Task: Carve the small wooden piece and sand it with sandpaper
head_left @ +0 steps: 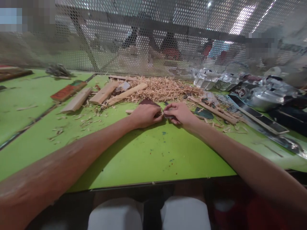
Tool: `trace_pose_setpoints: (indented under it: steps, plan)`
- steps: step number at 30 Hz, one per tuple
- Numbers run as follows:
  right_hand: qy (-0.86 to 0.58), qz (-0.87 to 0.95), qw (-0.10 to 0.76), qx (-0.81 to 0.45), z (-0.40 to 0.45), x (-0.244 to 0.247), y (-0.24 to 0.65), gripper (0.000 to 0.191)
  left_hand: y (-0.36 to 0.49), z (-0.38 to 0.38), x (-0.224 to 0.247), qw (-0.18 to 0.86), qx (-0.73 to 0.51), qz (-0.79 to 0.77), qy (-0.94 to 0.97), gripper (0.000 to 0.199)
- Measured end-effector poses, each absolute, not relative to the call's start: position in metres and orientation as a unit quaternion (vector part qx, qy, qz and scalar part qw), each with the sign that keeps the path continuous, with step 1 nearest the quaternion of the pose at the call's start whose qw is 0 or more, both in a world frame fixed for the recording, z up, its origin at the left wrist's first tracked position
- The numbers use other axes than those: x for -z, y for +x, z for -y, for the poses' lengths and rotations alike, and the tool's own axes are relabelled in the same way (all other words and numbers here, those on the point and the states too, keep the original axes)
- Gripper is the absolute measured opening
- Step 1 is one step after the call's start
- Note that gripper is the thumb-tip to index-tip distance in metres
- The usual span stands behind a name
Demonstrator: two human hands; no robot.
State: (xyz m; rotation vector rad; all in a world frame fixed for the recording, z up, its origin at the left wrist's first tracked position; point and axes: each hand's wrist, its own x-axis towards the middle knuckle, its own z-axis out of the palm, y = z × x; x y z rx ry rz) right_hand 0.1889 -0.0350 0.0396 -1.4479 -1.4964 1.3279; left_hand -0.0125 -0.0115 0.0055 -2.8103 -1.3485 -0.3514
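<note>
Near the middle of the green table (148, 159), my left hand (145, 115) is closed around a thin wooden stick (129, 111), whose pale end shows to the left of the knuckles. Close beside it, my right hand (179, 114) is pinched at the stick's other end, with a small greyish edge at the fingertips too small to name. A dark brown sheet (148, 102), like sandpaper, lies just beyond my left hand. To the right of my right hand lies a dark green flat piece (203, 112).
A heap of wood shavings (163, 89) spreads along the perforated metal screen (148, 41). Wooden blocks (78, 100) and an orange-red block (68, 91) lie left. Longer sticks (216, 111), foil-like silvery items (271, 94) and a dark-panelled strip (259, 115) lie right.
</note>
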Motion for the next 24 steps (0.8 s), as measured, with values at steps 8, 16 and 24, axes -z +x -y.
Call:
trace_pose_setpoints:
  steps: [8,16,24]
  plan:
    - [-0.556,0.587,0.33,-0.488,0.0305,-0.0327,0.1909,0.028,-0.0115,0.0133,-0.0072,0.006,0.106,0.429,-0.897,0.038]
    - [-0.557,0.588,0.334,-0.482,0.0327,-0.0347,0.1925,0.027,-0.0118,0.0115,-0.0066,0.006,0.114,0.434,-0.894,0.038]
    - [-0.554,0.582,0.343,-0.487,0.0325,-0.0353,0.192,0.029,-0.0111,0.012,-0.0069,-0.003,0.116,0.428,-0.896,0.037]
